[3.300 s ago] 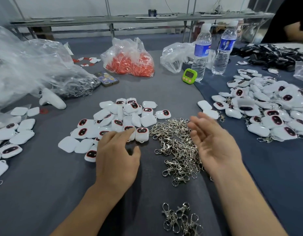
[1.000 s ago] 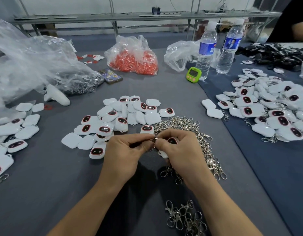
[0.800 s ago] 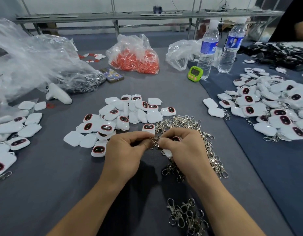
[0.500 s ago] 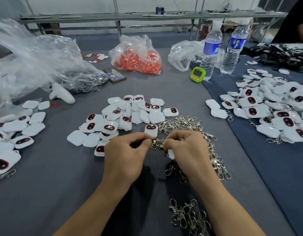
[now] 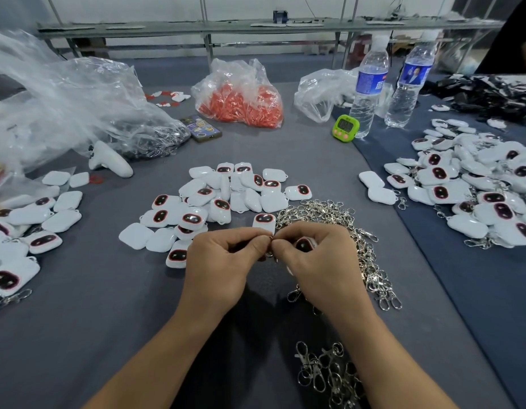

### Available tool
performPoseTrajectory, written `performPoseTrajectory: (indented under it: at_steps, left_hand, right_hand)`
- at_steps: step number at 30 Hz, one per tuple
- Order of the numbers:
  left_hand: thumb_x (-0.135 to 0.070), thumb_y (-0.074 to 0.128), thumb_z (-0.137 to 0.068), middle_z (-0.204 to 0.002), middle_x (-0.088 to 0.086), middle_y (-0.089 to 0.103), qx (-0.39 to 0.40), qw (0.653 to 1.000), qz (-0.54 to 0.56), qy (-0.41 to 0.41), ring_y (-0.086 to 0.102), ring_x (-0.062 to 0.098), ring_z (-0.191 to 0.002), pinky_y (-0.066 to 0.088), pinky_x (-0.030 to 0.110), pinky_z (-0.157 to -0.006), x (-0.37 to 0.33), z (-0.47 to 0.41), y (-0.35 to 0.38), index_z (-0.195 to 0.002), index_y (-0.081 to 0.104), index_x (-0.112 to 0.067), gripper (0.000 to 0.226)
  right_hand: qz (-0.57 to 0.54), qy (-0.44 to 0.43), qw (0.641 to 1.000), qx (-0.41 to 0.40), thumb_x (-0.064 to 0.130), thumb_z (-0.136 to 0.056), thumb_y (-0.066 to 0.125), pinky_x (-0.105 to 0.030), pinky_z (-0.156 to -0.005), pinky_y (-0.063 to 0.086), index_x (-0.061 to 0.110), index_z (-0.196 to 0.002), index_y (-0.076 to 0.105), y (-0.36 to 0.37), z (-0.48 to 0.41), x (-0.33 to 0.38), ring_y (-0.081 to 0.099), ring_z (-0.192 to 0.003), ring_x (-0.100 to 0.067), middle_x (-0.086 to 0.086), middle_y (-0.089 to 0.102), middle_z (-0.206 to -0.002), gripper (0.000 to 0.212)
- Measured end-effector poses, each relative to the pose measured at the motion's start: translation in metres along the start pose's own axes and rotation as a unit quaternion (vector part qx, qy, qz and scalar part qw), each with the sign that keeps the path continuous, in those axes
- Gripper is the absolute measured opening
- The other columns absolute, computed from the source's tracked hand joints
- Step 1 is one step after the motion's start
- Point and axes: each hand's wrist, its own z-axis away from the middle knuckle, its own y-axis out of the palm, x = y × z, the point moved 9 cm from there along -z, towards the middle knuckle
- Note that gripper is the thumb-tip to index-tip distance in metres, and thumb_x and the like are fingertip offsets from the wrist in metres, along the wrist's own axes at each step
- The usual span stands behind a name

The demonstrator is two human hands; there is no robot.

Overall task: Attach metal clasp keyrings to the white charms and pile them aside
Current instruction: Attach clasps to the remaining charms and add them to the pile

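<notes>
My left hand (image 5: 220, 264) and my right hand (image 5: 320, 267) meet fingertip to fingertip over the grey table (image 5: 78, 335). My right hand grips a white charm (image 5: 304, 245) with a dark red-rimmed face. My left hand pinches a metal clasp keyring (image 5: 269, 253) at the charm's edge; most of the clasp is hidden by my fingers. Loose white charms (image 5: 220, 196) lie in a pile just beyond my hands. A heap of metal clasps (image 5: 344, 231) spreads to the right of them, and a smaller bunch of clasps (image 5: 323, 373) lies near my right forearm.
Charms with clasps on them pile at the right (image 5: 474, 184); more charms lie at the left (image 5: 28, 225). Behind stand two water bottles (image 5: 368, 93), a green timer (image 5: 345, 128), a bag of red parts (image 5: 241, 98), clear plastic bags (image 5: 64, 104), a phone (image 5: 201, 128) and a white controller (image 5: 109, 159).
From open and apart above the piles, my hands came together, the right one taking a charm and the left a clasp. Over the last second they hold almost still, working at the charm's edge.
</notes>
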Motion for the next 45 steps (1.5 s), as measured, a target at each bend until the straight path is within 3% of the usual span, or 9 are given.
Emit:
performPoseTrajectory:
  at_steps: [10,14,20,24,26,29,34,37,45]
  left_hand:
    - [-0.013,0.085,-0.076,-0.084,-0.028,0.074,-0.017,0.979,-0.165,0.115,0.069,0.004,-0.078,0.051,0.015,-0.070,-0.020,0.008,-0.001,-0.087,0.080,-0.039,0.029]
    - [-0.012,0.083,-0.078,-0.075,-0.024,0.074,-0.019,0.993,-0.109,0.047,0.070,0.000,-0.070,0.052,0.011,-0.065,-0.009,0.003,-0.006,-0.078,0.078,-0.040,0.029]
    - [-0.029,0.077,-0.084,-0.068,-0.039,0.064,-0.193,0.961,-0.196,-0.015,0.062,-0.014,-0.073,0.042,0.006,-0.061,-0.007,0.002,-0.049,-0.066,0.065,-0.050,0.030]
    - [-0.036,0.075,-0.085,-0.069,-0.019,0.069,-0.200,0.934,-0.294,-0.013,0.061,0.006,-0.067,0.041,0.024,-0.060,-0.007,0.003,-0.049,-0.076,0.072,-0.042,0.011]
    - [-0.034,0.075,-0.084,-0.074,-0.015,0.071,-0.186,0.917,-0.351,0.023,0.062,0.011,-0.073,0.043,0.027,-0.061,-0.014,0.004,-0.043,-0.082,0.075,-0.036,0.003]
    - [-0.025,0.080,-0.080,-0.077,-0.013,0.074,-0.136,0.899,-0.399,0.116,0.066,0.015,-0.076,0.047,0.028,-0.063,-0.028,0.008,-0.024,-0.082,0.079,-0.031,0.007]
    - [-0.020,0.082,-0.079,-0.083,-0.019,0.077,-0.047,0.954,-0.276,0.104,0.070,0.002,-0.076,0.056,0.029,-0.073,-0.017,0.008,-0.003,-0.087,0.082,-0.032,0.014]
    - [-0.008,0.082,-0.079,-0.081,-0.026,0.075,-0.014,0.987,-0.153,0.037,0.070,-0.007,-0.075,0.054,0.013,-0.073,-0.001,0.001,-0.002,-0.085,0.082,-0.032,0.025]
    - [-0.007,0.083,-0.078,-0.077,-0.016,0.077,0.019,0.998,-0.061,-0.006,0.075,0.003,-0.074,0.058,0.016,-0.071,0.007,-0.001,0.002,-0.083,0.081,-0.033,0.026]
  right_hand:
    - [0.030,-0.010,0.999,-0.018,0.013,-0.078,0.078,-0.007,-0.059,0.044,0.027,-0.069,0.078,-0.004,0.002,0.001,0.066,-0.067,0.000,0.020,0.070,-0.065,0.017]
    - [0.025,-0.007,1.000,-0.017,0.017,-0.080,0.080,-0.009,-0.062,0.046,0.028,-0.074,0.079,-0.002,0.001,0.000,0.066,-0.070,-0.001,0.020,0.071,-0.069,0.012]
    - [-0.028,0.048,0.997,0.054,0.024,-0.084,0.078,-0.006,-0.062,0.047,0.036,-0.101,0.077,0.018,0.002,-0.010,0.068,-0.073,0.003,0.022,0.073,-0.085,0.021]
    - [-0.133,0.134,0.970,0.153,0.005,-0.094,0.062,-0.040,-0.070,0.065,0.031,-0.122,0.068,0.063,0.010,-0.018,0.075,-0.074,-0.023,0.000,0.072,-0.094,0.039]
    - [-0.164,0.169,0.967,0.096,-0.002,-0.096,0.054,-0.046,-0.071,0.065,0.024,-0.121,0.068,0.053,0.003,-0.027,0.076,-0.074,-0.020,0.000,0.070,-0.098,0.038]
    - [-0.074,0.150,0.986,-0.024,0.001,-0.099,0.053,-0.031,-0.069,0.064,0.027,-0.108,0.072,0.011,-0.006,-0.035,0.072,-0.070,-0.005,0.013,0.070,-0.095,0.033]
    - [0.034,0.036,0.999,0.013,0.012,-0.087,0.073,-0.004,-0.073,0.045,0.030,-0.097,0.079,0.009,0.000,-0.012,0.066,-0.082,0.006,0.023,0.073,-0.083,0.022]
    - [0.046,0.024,0.998,0.021,0.019,-0.084,0.077,-0.006,-0.063,0.044,0.030,-0.085,0.079,0.012,-0.001,-0.009,0.064,-0.070,0.005,0.022,0.071,-0.073,0.012]
    - [0.023,0.030,0.999,0.005,0.015,-0.085,0.077,-0.008,-0.053,0.041,0.028,-0.071,0.074,0.004,-0.003,-0.012,0.058,-0.057,0.001,0.016,0.068,-0.064,0.019]
